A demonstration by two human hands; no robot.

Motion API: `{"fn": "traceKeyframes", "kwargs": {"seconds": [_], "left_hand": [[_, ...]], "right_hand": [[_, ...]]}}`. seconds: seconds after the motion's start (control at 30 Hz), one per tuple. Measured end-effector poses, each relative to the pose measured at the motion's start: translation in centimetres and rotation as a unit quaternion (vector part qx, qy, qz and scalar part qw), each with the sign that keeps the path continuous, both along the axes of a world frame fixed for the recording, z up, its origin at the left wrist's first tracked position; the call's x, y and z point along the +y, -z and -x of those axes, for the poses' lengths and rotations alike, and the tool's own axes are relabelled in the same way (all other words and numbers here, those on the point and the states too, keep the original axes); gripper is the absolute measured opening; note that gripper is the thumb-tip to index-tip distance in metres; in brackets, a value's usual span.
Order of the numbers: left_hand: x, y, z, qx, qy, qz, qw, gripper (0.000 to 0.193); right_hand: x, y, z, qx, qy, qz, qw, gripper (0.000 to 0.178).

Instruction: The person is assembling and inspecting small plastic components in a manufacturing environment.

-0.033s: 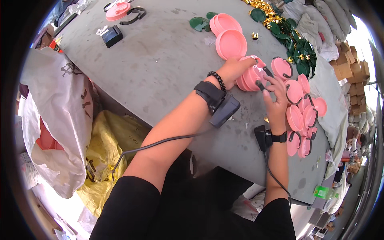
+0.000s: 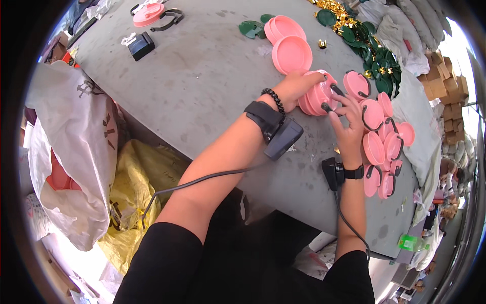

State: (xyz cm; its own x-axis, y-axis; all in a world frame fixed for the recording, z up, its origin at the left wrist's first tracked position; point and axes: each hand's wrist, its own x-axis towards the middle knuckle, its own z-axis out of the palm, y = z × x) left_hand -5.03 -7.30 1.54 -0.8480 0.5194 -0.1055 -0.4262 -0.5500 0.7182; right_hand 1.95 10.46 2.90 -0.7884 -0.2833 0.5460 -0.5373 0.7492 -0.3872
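Barely a shift at the pink stack (image 2: 315, 96)

At far left, a yellow sack (image 2: 136, 172) and, on the table (image 2: 212, 101), a dark box (image 2: 140, 46) sit clear of your reach. Your left hand (image 2: 296, 90) clasps the stack, which is between your hands. Your right fingers have moved only slightly, so the work there stands much the same. Your right hand (image 2: 349, 124) meets a dark strap (image 2: 326, 108); whether it's gripping is hard to tell. Loose pink pieces (image 2: 373, 147) crowd its right side; green discs (image 2: 383, 83) lie beyond.

left hand (image 2: 294, 90) partly hidden behind pink dishes (image 2: 315, 97), black shirt (image 2: 243, 266) cut off below
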Motion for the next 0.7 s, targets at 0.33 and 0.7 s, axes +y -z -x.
{"fn": "traceKeyframes", "kwargs": {"seconds": [0.33,0.7], "left_hand": [[-0.3,-0.3,0.2,0.021,0.062,0.045,0.997,0.025],[0.5,0.5,0.3,0.041,0.018,0.043,0.998,0.032]], "right_hand": [[-1.6,-1.4,-0.6,0.024,0.003,-0.038,0.999,0.024],[-1.9,-0.7,-1.0,-0.067,0.014,0.052,0.996,0.024]]}}
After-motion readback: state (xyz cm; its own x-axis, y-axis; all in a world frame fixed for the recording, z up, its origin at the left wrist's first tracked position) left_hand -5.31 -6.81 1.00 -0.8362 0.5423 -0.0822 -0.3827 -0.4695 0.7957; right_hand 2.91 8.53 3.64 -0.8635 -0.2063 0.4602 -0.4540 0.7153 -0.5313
